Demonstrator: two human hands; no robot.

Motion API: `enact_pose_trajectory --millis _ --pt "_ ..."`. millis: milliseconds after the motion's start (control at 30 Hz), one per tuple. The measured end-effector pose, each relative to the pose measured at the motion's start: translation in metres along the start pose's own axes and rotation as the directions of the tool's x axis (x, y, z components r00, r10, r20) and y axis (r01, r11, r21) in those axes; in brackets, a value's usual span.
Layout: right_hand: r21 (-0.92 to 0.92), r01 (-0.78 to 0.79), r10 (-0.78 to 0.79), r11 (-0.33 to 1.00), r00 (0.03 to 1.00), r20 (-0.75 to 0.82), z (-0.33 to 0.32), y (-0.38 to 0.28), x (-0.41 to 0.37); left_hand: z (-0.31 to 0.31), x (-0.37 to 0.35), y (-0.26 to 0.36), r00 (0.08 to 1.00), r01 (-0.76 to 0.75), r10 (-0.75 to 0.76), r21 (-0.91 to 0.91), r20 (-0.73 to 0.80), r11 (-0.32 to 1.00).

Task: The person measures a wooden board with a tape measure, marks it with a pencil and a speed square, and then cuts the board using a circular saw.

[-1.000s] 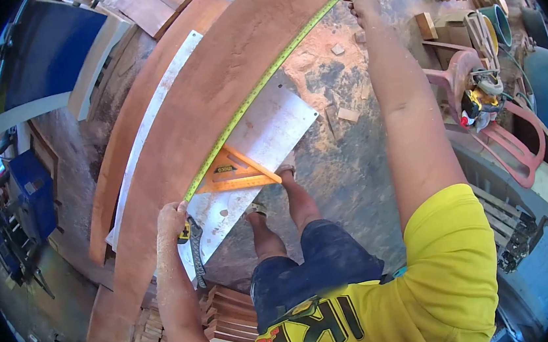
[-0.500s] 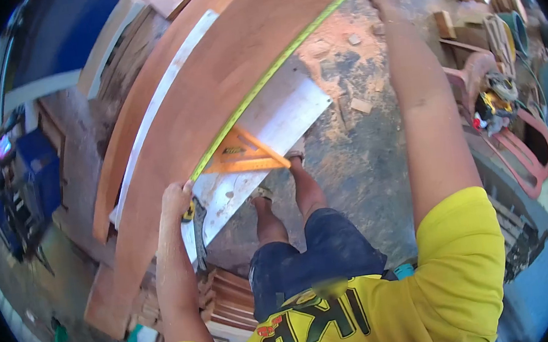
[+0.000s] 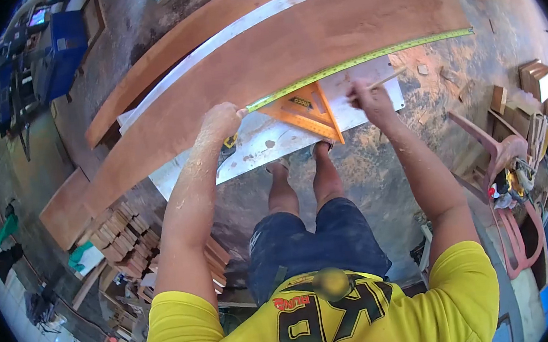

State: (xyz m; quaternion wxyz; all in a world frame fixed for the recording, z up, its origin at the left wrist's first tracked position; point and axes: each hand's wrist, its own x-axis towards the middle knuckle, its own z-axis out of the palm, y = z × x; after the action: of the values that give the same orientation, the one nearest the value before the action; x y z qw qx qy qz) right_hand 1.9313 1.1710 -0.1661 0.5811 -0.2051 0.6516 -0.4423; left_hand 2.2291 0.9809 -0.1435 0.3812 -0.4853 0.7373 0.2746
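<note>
A yellow tape measure blade (image 3: 356,61) lies extended along the near edge of a long reddish-brown board (image 3: 263,53), its end near the board's right end. My left hand (image 3: 222,121) is closed on the tape at its left end, with the tape's case partly hidden below it. My right hand (image 3: 371,100) holds a thin pencil-like stick (image 3: 389,78), raised near the tape. Between my hands, an orange triangular square (image 3: 308,113) rests on a white panel (image 3: 265,147), its upper part beside the tape.
Another curved board (image 3: 145,63) and a white strip (image 3: 210,53) lie beyond. Stacked wood pieces (image 3: 126,241) are at lower left. A pink plastic chair (image 3: 499,149) and wood blocks (image 3: 538,81) stand right. Blue machinery (image 3: 65,56) is at upper left.
My right hand has left the tape's far end and come back toward the middle, with the stick now visible in it. The view has turned, so the boards lie more crosswise.
</note>
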Motion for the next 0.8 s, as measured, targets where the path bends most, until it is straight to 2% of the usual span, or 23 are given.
enact_pose_trajectory --millis 33,67,100,167,333,400,433,500,800 --pt "-0.115 0.2 -0.192 0.973 0.979 0.075 0.019 -0.011 0.005 0.001 0.0 -0.001 1.0 0.006 -0.006 -0.014 0.0 1.0" --pt "-0.209 0.395 -0.365 0.895 0.915 0.17 0.032 -0.018 0.014 0.002 0.0 -0.002 1.0 -0.013 0.013 -0.005 -0.008 1.0" --pt "-0.215 0.396 -0.362 0.893 0.915 0.18 0.04 -0.02 0.025 0.002 0.0 -0.003 0.999 -0.032 0.033 0.007 -0.016 0.999" --pt "-0.368 0.533 -0.417 0.762 0.839 0.35 0.051 -0.024 0.052 0.003 0.002 -0.004 1.0 -0.026 0.026 -0.007 -0.014 1.0" --pt "-0.454 0.479 -0.304 0.752 0.862 0.405 0.061 -0.024 0.085 0.012 0.006 -0.009 0.999 -0.027 0.026 -0.027 -0.023 0.999" --pt "-0.453 0.446 -0.279 0.772 0.878 0.389 0.062 -0.024 0.087 0.012 0.003 -0.008 0.991 -0.044 0.045 0.006 -0.126 0.999" --pt "-0.459 0.445 -0.275 0.769 0.879 0.39 0.062 -0.023 0.087 0.012 0.003 -0.008 0.991 -0.048 0.047 -0.001 -0.126 0.999" --pt "-0.484 0.465 -0.282 0.741 0.87 0.404 0.062 -0.025 0.086 0.009 0.007 -0.009 1.0 -0.016 0.015 -0.061 -0.006 0.998" --pt "-0.502 0.44 -0.282 0.745 0.889 0.361 0.064 -0.025 0.083 0.005 0.004 -0.005 1.0 0.007 -0.006 -0.059 0.024 0.998"
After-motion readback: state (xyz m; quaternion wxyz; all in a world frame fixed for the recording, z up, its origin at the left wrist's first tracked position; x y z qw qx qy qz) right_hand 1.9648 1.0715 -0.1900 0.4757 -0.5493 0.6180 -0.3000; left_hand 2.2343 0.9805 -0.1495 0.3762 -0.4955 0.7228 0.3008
